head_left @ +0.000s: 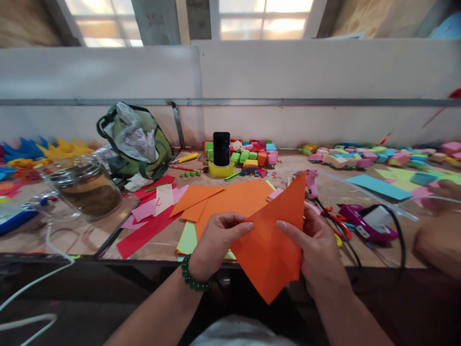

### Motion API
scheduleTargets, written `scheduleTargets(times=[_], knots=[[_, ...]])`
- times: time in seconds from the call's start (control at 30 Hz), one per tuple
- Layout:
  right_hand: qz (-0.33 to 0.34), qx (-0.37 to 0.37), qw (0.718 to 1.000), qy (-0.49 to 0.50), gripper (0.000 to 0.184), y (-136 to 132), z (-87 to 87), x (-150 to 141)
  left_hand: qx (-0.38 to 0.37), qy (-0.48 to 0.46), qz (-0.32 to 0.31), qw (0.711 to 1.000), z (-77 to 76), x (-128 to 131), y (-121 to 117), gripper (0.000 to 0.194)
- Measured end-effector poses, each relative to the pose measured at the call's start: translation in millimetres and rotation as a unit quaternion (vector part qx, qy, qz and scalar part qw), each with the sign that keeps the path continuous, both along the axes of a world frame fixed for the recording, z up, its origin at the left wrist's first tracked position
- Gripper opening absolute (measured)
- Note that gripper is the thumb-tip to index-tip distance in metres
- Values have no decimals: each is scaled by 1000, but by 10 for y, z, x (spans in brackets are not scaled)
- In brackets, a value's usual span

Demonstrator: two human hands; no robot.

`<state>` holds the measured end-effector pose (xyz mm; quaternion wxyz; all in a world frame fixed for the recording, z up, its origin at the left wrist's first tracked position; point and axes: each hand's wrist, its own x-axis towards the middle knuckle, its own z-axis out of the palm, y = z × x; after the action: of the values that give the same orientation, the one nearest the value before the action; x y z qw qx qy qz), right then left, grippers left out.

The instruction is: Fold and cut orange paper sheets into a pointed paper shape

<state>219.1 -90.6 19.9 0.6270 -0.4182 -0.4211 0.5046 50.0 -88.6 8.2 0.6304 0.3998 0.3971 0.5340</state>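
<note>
Both my hands hold an orange sheet of paper [268, 250] above the table's front edge, tilted with one corner pointing up and another down. My left hand [216, 240], with a green bead bracelet [190, 276] at the wrist, pinches its left edge. On the right side my right hand [317, 240] grips it, thumb flat on the front and fingers behind, partly hidden. Just beyond lie more orange sheets [234, 197] on top of yellow-green paper [187, 240]. Red strips [144, 233] and pink scraps are to their left.
A phone [221, 148] stands in a yellow tape roll [221, 169] before several small paper cubes [248, 156]. Left are a green bag [158, 144] and a glass jar [86, 187]. Right are a purple glue-gun-like device [367, 223], cables, blue paper [378, 186] and another person's arm [439, 240].
</note>
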Motion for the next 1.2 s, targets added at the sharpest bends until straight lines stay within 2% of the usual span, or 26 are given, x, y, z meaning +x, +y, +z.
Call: scheduleTargets(times=[0.2,0.3,0.4,0.63,0.9,1.2], knots=[[10,-40,999,20,53,22,-52,7,-11,-37,-16,999,4,17,-15,21],[9,-40,999,8,57,25,-72,5,-2,-3,2,1000,2,32,-11,22],[-5,-26,1000,-6,53,29,-93,-3,16,40,23,999,13,47,-10,24],[-29,-13,999,9,48,32,-150,-18,111,134,48,984,39,59,-23,20],[-43,-12,999,18,46,8,-155,-45,164,178,78,967,38,77,-39,13],[-38,0,998,43,46,-29,-214,-60,175,186,74,964,53,73,-38,13]])
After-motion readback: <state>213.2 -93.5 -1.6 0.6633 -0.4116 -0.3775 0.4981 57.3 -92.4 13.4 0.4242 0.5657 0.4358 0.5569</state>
